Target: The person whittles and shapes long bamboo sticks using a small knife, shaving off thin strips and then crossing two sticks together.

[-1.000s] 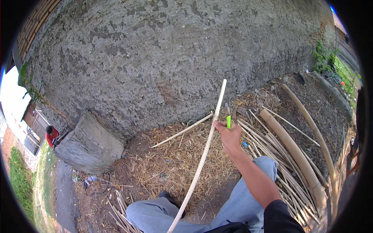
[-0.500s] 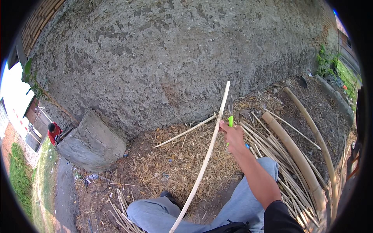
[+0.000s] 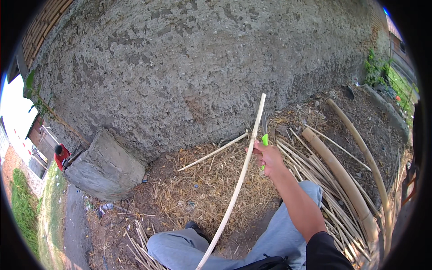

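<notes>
My right hand (image 3: pixel 271 158) is closed round a knife with a bright green handle (image 3: pixel 265 140), its blade pointing up toward the wall. The same hand's thumb and fingers also pinch a long pale bamboo strip (image 3: pixel 238 185). That strip stands slanted, with its upper end beside the blade and its lower end running down past my lap to the picture's lower edge. My left hand is out of view. Both my legs (image 3: pixel 279 229), in light blue jeans, are bent on either side of the strip.
Split bamboo strips (image 3: pixel 335 202) lie heaped at my right beside a thick bamboo pole (image 3: pixel 339 180) and a curved one (image 3: pixel 366 155). More strips (image 3: pixel 139 240) lie at lower left. A rough grey wall (image 3: pixel 202 67) rises ahead; a concrete block (image 3: pixel 108 166) and a person in red (image 3: pixel 61 157) are left.
My right hand, with the knife and the strip's upper part, has shifted very slightly left. The grip looks the same.
</notes>
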### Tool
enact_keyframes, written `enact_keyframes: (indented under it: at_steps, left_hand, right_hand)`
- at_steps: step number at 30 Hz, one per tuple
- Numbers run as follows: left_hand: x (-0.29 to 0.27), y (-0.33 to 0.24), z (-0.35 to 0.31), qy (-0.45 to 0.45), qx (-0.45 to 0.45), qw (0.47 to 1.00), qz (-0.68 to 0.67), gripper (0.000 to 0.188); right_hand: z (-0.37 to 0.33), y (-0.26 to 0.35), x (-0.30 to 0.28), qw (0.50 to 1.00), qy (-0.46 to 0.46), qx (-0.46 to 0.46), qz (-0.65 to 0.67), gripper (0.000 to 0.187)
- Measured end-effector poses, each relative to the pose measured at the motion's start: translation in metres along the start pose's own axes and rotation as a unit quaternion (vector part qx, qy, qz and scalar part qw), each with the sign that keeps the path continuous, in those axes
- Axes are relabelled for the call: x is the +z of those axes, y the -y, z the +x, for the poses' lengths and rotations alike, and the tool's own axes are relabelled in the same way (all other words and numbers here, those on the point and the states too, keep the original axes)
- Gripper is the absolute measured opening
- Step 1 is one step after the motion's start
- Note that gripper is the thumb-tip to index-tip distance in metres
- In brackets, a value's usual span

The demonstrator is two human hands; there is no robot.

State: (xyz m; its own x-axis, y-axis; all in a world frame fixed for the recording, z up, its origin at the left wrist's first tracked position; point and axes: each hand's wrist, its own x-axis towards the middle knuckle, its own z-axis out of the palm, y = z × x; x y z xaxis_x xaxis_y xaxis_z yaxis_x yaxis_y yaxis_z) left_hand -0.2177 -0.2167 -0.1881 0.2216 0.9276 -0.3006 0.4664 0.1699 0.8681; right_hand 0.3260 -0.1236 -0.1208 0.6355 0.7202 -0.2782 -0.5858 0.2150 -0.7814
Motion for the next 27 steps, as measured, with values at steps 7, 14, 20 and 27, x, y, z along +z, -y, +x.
enact_keyframes:
  at_steps: [7, 14, 20, 27]
  left_hand:
    - [0.003, -0.022, 0.000, -0.023, 0.083, 0.980, 0.178, 0.037]
    - [-0.003, -0.014, -0.002, -0.007, 0.063, 0.995, 0.080, 0.037]
    - [-0.008, -0.018, -0.003, 0.029, 0.066, 0.993, 0.092, 0.037]
    - [-0.015, -0.016, -0.002, 0.049, 0.014, 0.999, -0.011, 0.035]
  right_hand:
    - [0.010, -0.016, -0.004, 0.754, -0.221, -0.482, -0.388, 0.013]
    - [-0.010, 0.001, 0.006, 0.783, -0.143, -0.456, -0.399, 0.014]
    - [0.005, 0.002, -0.009, 0.823, -0.112, -0.402, -0.387, 0.014]
    - [-0.005, 0.021, -0.007, 0.978, 0.082, -0.151, -0.120, 0.028]
